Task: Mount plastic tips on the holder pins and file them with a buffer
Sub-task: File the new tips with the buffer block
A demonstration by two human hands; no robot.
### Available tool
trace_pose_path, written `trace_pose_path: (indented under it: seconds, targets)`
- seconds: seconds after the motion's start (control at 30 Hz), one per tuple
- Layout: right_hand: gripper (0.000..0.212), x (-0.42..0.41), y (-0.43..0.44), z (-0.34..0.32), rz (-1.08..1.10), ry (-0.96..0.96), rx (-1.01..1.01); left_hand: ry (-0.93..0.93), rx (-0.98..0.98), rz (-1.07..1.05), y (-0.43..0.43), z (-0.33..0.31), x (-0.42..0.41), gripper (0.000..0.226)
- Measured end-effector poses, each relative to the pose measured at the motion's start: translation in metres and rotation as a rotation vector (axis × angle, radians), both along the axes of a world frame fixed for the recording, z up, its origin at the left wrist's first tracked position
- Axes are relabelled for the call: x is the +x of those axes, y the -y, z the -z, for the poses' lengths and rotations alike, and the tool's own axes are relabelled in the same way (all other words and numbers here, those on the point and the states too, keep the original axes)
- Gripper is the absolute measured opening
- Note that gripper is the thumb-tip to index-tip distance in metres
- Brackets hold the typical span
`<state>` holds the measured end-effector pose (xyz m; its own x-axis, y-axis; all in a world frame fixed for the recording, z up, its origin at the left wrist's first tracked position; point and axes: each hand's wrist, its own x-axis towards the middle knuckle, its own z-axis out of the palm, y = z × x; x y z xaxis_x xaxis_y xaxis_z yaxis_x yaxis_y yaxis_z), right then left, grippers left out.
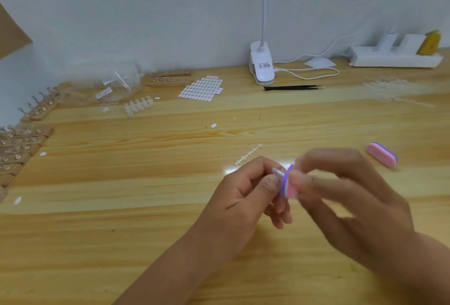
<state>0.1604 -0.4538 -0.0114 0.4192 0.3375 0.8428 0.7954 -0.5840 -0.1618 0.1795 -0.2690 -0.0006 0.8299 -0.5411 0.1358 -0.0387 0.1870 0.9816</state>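
Observation:
My left hand [246, 190] pinches a small clear plastic tip [278, 172] between thumb and forefinger above the wooden table [146, 207]. My right hand [341, 195], blurred, grips a pink and purple buffer block [288, 184] whose purple face lies against the tip. Whether the tip sits on a holder pin is hidden by my fingers. An empty clear sprue strip [248, 155] lies just beyond my left hand. Wooden holder bases with pins [168, 78] stand at the back, and more holders [22, 144] crowd the left edge.
A second pink and purple buffer [382, 155] lies to the right. A sheet of white adhesive tabs [202, 88], a strip of tips [138, 106], plastic bags [117, 85], black tweezers [292, 88], a clip lamp [261, 66] and a power strip [394, 57] line the back.

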Motion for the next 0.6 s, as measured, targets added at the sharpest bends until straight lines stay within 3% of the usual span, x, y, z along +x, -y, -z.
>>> trace_pose_path:
  seconds: [0.13, 0.3, 0.43, 0.6]
  targets:
    - [0.039, 0.008, 0.012, 0.004, 0.085, -0.02, -0.105, 0.009, -0.009, -0.001, -0.002, 0.0, 0.002, 0.02]
    - [0.031, -0.001, 0.001, 0.004, 0.052, 0.038, -0.039, 0.048, 0.001, -0.044, 0.0, 0.002, 0.004, 0.021]
    - [0.041, 0.006, 0.009, 0.004, 0.12, 0.045, -0.1, 0.059, -0.005, -0.098, -0.002, 0.004, 0.007, 0.018]
    - [0.028, -0.001, 0.001, 0.003, 0.071, 0.06, -0.034, 0.122, 0.008, -0.168, -0.002, 0.005, 0.005, 0.012]
